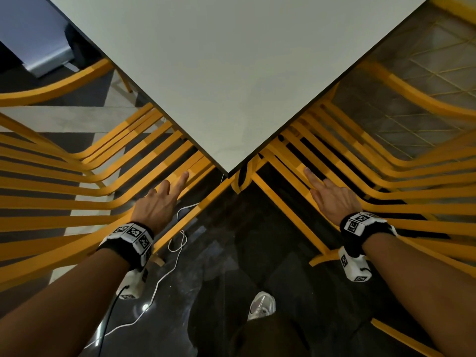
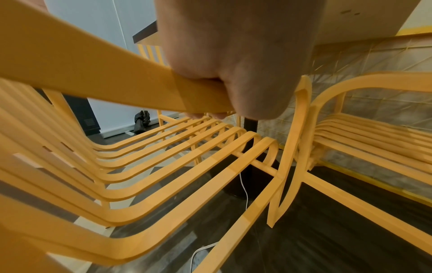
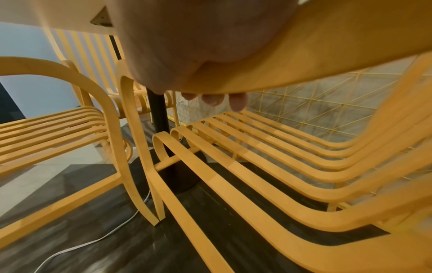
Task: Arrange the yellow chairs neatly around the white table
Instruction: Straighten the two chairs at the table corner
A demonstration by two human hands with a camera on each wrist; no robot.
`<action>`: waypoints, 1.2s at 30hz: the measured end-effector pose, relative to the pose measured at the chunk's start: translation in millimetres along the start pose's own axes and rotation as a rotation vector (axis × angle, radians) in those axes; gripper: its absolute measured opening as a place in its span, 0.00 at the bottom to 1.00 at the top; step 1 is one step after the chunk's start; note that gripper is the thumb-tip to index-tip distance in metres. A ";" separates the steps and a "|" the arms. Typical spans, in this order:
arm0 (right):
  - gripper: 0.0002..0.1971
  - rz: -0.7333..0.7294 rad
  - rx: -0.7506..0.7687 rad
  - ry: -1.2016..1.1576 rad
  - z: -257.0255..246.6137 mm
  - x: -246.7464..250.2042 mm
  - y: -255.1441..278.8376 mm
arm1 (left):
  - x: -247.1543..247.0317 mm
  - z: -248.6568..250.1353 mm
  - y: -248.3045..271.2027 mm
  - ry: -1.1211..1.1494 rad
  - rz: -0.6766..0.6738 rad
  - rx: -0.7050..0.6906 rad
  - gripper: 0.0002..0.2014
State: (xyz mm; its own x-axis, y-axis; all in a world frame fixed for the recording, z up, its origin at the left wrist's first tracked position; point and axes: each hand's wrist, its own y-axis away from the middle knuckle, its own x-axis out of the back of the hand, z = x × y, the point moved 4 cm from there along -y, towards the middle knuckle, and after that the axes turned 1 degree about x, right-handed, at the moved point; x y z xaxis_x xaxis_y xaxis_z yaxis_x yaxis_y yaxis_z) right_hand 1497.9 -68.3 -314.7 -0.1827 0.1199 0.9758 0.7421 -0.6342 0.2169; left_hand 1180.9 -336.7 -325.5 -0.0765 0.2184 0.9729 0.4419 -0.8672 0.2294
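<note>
The white table [image 1: 226, 73] points one corner at me. A yellow slatted chair [image 1: 77, 176] stands on its left side and a second yellow chair [image 1: 399, 161] on its right, both with their seats partly under the tabletop. My left hand [image 1: 167, 194] grips the left chair's near armrest [image 2: 93, 73], with the fingers curled under the bar and the index finger lying along it. On the other side, my right hand [image 1: 327, 191] holds the right chair's near armrest [image 3: 304, 55]; its fingertips [image 3: 211, 99] show below the bar.
A third yellow chair [image 1: 59, 86] stands at the far left of the table. The black table pedestal [image 3: 161, 114] rises between the chairs' front legs. A white cable [image 1: 177, 240] trails over the dark floor by my shoe [image 1: 261, 305]. A tiled wall [image 1: 425, 73] is at the right.
</note>
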 end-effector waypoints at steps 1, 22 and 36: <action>0.33 0.006 0.004 -0.004 -1.7 0.1 -0.7 | -0.1 -0.7 0.4 -0.001 0.002 0.005 0.44; 0.34 0.033 -0.022 -0.048 18.0 -1.8 9.3 | -1.4 -4.9 1.3 -0.016 -0.012 -0.001 0.46; 0.34 0.066 0.013 -0.061 21.6 -5.4 10.4 | 1.2 -3.0 -0.7 0.003 -0.030 0.019 0.48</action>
State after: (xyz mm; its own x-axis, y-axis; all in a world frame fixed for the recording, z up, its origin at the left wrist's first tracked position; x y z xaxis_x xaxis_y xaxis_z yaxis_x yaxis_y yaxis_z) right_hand 1520.6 -59.0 -317.1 -0.0939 0.1253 0.9877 0.7597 -0.6321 0.1525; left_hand 1177.8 -337.2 -324.4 -0.0927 0.2430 0.9656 0.4559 -0.8518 0.2581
